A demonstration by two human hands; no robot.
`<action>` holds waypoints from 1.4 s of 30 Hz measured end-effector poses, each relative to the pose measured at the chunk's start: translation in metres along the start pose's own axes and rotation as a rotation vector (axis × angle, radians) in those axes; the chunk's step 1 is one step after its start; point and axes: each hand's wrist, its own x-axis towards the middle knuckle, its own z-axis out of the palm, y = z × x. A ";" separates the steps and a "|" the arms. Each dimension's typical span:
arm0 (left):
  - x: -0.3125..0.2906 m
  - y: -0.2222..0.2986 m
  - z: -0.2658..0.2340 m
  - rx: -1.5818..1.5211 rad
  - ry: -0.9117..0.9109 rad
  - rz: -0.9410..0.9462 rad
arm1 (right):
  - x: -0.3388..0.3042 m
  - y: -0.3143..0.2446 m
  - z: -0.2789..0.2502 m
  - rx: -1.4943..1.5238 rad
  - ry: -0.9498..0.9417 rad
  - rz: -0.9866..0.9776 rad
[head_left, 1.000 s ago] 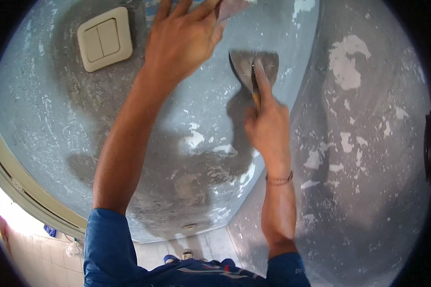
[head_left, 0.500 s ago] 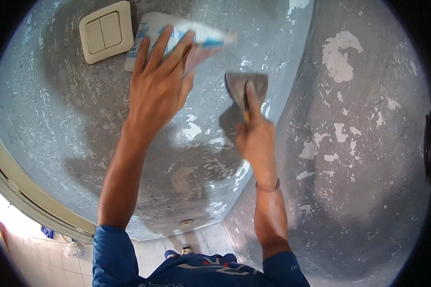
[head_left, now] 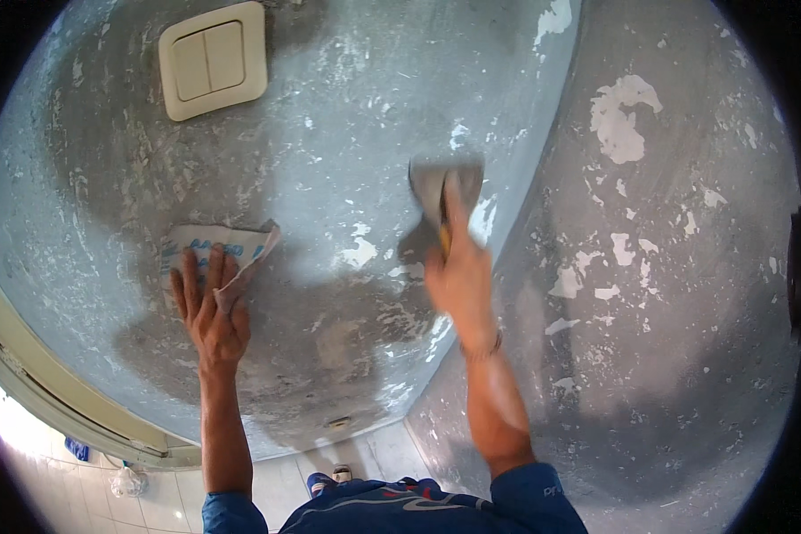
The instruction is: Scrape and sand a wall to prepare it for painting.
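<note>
My left hand (head_left: 215, 322) presses a folded sheet of sandpaper (head_left: 256, 242) flat on the grey, patchy wall (head_left: 329, 160). The sheet has a pale back with blue print, and one edge curls up beside the thumb. In my right hand (head_left: 465, 285) is a scraper (head_left: 429, 184) with a wide metal blade and a yellowish handle. The index finger lies along the blade, which is at the wall and slightly blurred. Part of the handle is hidden in the fist.
A cream double light switch (head_left: 212, 60) sits on the wall at upper left. The side wall (head_left: 676, 267) meets this one in a corner at right. A cream door frame (head_left: 80, 396) curves along the left. Below are the tiled floor (head_left: 165, 494) and a clear plastic bag (head_left: 128, 481).
My left hand has come down the wall with the sandpaper, from beside the switch to well below it. My right hand has moved slightly down and left with the scraper.
</note>
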 end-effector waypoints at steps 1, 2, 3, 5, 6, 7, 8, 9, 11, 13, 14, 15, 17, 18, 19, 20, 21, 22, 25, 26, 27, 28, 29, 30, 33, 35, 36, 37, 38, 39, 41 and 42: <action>-0.006 -0.010 -0.005 0.023 0.005 -0.006 | -0.025 0.007 0.016 0.003 0.001 -0.006; -0.009 -0.017 -0.005 0.045 0.012 -0.014 | -0.045 0.016 0.033 0.000 0.038 -0.069; -0.009 -0.015 -0.004 0.039 0.023 -0.019 | -0.051 0.021 0.035 -0.014 0.078 -0.133; -0.010 -0.026 -0.012 0.055 0.000 0.012 | -0.021 0.000 0.017 0.003 0.049 -0.070; -0.009 -0.028 -0.015 0.070 -0.007 0.009 | 0.001 -0.018 0.005 0.009 -0.046 0.031; -0.006 -0.027 -0.017 0.084 0.004 0.015 | 0.010 -0.030 -0.005 -0.003 -0.132 0.140; -0.004 -0.029 -0.019 0.104 0.019 0.025 | 0.001 -0.021 0.006 -0.028 -0.075 0.070; -0.004 -0.031 -0.020 0.102 0.019 0.027 | -0.021 -0.008 0.023 -0.029 -0.073 0.072; -0.005 -0.038 -0.020 0.087 0.008 0.027 | -0.061 0.003 0.052 -0.076 0.062 -0.117; -0.008 -0.048 -0.023 0.081 0.021 0.046 | -0.036 -0.012 0.040 -0.066 0.037 -0.054; -0.007 -0.052 -0.023 0.086 0.040 0.057 | -0.005 -0.030 0.025 -0.055 -0.005 -0.004; -0.003 -0.053 -0.024 0.070 0.051 0.058 | 0.010 -0.041 0.013 -0.050 -0.043 0.047; -0.006 -0.063 -0.031 0.066 0.054 0.028 | -0.023 -0.033 0.044 -0.055 -0.046 0.093; -0.004 -0.066 -0.028 0.048 0.062 0.035 | -0.063 -0.017 0.068 -0.038 0.005 0.008; -0.002 -0.066 -0.030 0.050 0.068 0.053 | -0.088 -0.014 0.083 -0.018 0.054 -0.078; -0.004 -0.069 -0.032 0.056 0.057 0.076 | -0.088 -0.030 0.088 -0.084 0.091 -0.089; -0.007 -0.073 -0.036 0.047 0.046 0.091 | -0.071 -0.041 0.084 -0.084 0.095 -0.069; -0.003 -0.077 -0.045 0.020 0.026 0.080 | -0.040 -0.056 0.066 -0.041 0.054 -0.011; 0.003 -0.066 -0.038 -0.039 0.041 0.086 | -0.053 -0.053 0.075 -0.036 0.069 -0.006; 0.003 -0.066 -0.037 -0.039 0.044 0.104 | -0.078 -0.048 0.097 -0.041 0.098 -0.048; 0.000 -0.069 -0.037 -0.030 0.040 0.105 | -0.100 -0.049 0.118 -0.039 0.121 -0.089; 0.005 -0.063 -0.037 -0.060 0.044 0.105 | -0.112 -0.053 0.121 -0.046 0.131 -0.083; 0.006 -0.065 -0.041 -0.078 0.025 0.114 | -0.104 -0.067 0.118 -0.043 0.131 -0.077; 0.009 -0.067 -0.038 -0.047 0.024 0.120 | -0.086 -0.081 0.109 -0.035 0.062 -0.023; 0.018 -0.056 -0.036 -0.062 0.086 0.114 | -0.062 -0.098 0.095 -0.059 -0.008 0.021; 0.023 -0.062 -0.036 -0.040 0.091 0.121 | -0.109 -0.080 0.129 -0.022 0.024 -0.044; 0.024 -0.067 -0.033 -0.095 0.129 0.144 | -0.132 -0.077 0.148 -0.028 0.056 -0.133; 0.027 -0.068 -0.033 -0.152 0.173 0.162 | -0.125 -0.080 0.144 -0.028 0.049 -0.142; 0.028 -0.075 -0.036 -0.165 0.127 0.174 | -0.116 -0.086 0.139 -0.008 0.013 -0.080; 0.027 -0.079 -0.043 -0.159 0.111 0.172 | -0.104 -0.095 0.133 0.012 -0.025 -0.019; 0.032 -0.082 -0.051 -0.281 0.187 0.153 | -0.083 -0.108 0.120 -0.038 0.010 -0.119; 0.033 -0.083 -0.054 -0.272 0.193 0.095 | -0.084 -0.111 0.119 -0.046 0.023 -0.098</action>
